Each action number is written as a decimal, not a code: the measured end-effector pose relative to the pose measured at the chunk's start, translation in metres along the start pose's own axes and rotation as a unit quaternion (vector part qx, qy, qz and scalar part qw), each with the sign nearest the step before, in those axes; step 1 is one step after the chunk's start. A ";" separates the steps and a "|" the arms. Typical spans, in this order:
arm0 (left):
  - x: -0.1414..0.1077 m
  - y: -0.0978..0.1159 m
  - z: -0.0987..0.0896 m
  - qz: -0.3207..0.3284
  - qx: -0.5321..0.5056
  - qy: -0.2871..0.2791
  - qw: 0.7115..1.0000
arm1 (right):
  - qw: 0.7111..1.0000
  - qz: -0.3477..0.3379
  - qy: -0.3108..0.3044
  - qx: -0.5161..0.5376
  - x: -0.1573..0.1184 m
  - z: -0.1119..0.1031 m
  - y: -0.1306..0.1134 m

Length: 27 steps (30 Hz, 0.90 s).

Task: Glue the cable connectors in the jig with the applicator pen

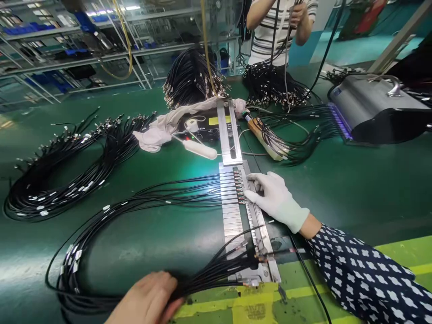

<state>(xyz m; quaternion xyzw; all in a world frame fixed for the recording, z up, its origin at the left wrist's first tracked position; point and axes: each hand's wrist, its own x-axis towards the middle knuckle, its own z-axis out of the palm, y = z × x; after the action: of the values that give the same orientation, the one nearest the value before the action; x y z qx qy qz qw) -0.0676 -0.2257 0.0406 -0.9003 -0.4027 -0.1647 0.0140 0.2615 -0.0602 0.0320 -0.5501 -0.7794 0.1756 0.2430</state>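
My bare left hand (pixel 148 297) is closed around a bundle of black cables (pixel 209 273) at the bottom. The bundle's ends lie over the near end of a slotted metal jig (pixel 232 220). My right hand (pixel 275 198), in a white glove, rests at the jig's right side, thumb and forefinger apart and touching the rail beside the cable ends. Nothing shows between them; the other fingers are partly hidden. Several cables (pixel 189 191) lie side by side across the jig's upper slots, their small metal tips (pixel 239 186) close to my right thumb.
A control box (pixel 202 132) with a cloth (pixel 182 114) stands behind the jig, next to a white handpiece (pixel 200 149). Cable heaps (pixel 43 189) lie left and at the back. A metal machine (pixel 374 108) glows purple at right. Across the table, a person (pixel 275 31) handles cables.
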 end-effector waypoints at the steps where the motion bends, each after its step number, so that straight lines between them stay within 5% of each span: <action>1: 0.004 -0.017 -0.005 0.031 -0.005 -0.013 0.999 | 1.000 -0.002 0.000 0.007 -0.002 -0.001 0.001; 5: 0.012 -0.078 -0.023 0.125 -0.023 -0.098 0.987 | 0.999 -0.007 -0.004 0.035 -0.012 -0.005 0.005; 7: 0.011 -0.091 -0.026 0.084 -0.058 -0.136 0.985 | 0.999 -0.005 -0.005 0.044 -0.013 -0.005 0.007; 11: 0.008 -0.085 -0.032 -0.104 -0.176 -0.139 0.969 | 0.998 0.005 -0.014 0.056 -0.011 -0.002 0.011; 15: 0.013 -0.076 -0.039 -0.217 -0.265 -0.130 0.931 | 0.998 0.011 -0.020 0.062 -0.008 0.001 0.014; 22: 0.027 -0.081 -0.047 -0.286 -0.319 -0.185 0.884 | 0.998 0.011 -0.012 0.059 -0.009 0.001 0.016; 25: 0.031 -0.081 -0.049 -0.316 -0.332 -0.152 0.876 | 0.998 0.008 -0.015 0.064 -0.008 0.002 0.016; 27: 0.036 -0.077 -0.045 -0.310 -0.301 -0.119 0.894 | 0.997 0.006 -0.019 0.068 -0.007 0.002 0.015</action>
<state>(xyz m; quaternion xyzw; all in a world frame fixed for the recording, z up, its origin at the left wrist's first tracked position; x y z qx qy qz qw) -0.1146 -0.1545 0.0859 -0.7035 -0.5915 -0.1660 -0.3572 0.2744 -0.0615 0.0210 -0.5338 -0.7668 0.2401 0.2637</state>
